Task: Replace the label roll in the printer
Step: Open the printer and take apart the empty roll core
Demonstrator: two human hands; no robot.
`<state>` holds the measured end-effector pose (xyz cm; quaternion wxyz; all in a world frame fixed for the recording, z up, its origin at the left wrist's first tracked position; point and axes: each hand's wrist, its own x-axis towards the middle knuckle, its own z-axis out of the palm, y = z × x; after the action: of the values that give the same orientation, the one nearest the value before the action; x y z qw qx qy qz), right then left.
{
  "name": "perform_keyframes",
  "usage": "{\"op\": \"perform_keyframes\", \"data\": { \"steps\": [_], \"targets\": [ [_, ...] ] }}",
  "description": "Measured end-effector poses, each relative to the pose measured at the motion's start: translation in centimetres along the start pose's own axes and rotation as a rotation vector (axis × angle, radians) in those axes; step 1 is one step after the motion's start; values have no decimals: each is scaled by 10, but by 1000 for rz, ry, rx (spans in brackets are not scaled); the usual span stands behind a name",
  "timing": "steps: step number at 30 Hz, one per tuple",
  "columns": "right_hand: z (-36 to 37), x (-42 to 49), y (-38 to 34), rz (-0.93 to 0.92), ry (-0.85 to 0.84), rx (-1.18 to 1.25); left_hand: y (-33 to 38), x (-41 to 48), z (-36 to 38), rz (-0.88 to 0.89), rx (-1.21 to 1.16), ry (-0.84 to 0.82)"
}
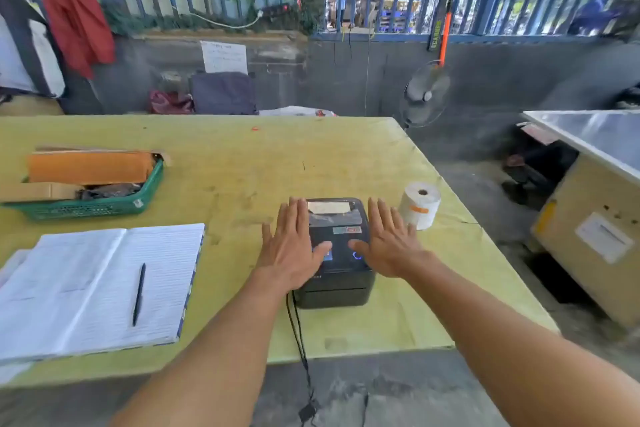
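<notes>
Left hand (292, 246) and right hand (389, 243) spread flat, fingers splayed and gripping nothing, on either side of a closed black label printer (337, 265), thumbs over its lid. White label roll (419, 204) upright just beside the printer's far right corner, near the right hand. Black cable (299, 343) trailing off the yellow-green table (242, 163). Open notebook (100, 288) with pen (139, 293) at left; green basket (104, 203) beyond.
</notes>
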<state>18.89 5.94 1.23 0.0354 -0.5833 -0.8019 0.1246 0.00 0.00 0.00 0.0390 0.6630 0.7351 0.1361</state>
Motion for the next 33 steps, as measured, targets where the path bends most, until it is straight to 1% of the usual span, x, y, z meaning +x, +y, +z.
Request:
{"op": "perform_keyframes", "data": {
  "steps": [2, 3, 5, 6, 8, 10, 12, 17, 33],
  "targets": [
    [23, -7, 7, 37, -119, 59, -2, -12, 24, -53, -31, -138],
    [40, -9, 15, 45, -143, 102, -5, -19, 40, -84, -53, -180],
    [65, -13, 25, 46, -148, 264, -7, -29, 63, -149, -187, -220],
    [72, -13, 26, 58, -122, 354, -5, -31, 69, -187, -266, -206],
    [76, -10, 25, 60, -45, 481, -1, -30, 75, -239, -371, -121],
    [80, -6, 26, 72, -4, 559, 4, -30, 80, -262, -406, -34],
    [82, -5, 27, 64, -2, 607, 8, -31, 83, -256, -404, 17],
    [92, 0, 38, 28, 5, 646, 9, -32, 87, -265, -373, 68],
    [91, 4, 49, -111, 28, 470, 10, -33, 90, -254, -316, 124]
  ]
}}
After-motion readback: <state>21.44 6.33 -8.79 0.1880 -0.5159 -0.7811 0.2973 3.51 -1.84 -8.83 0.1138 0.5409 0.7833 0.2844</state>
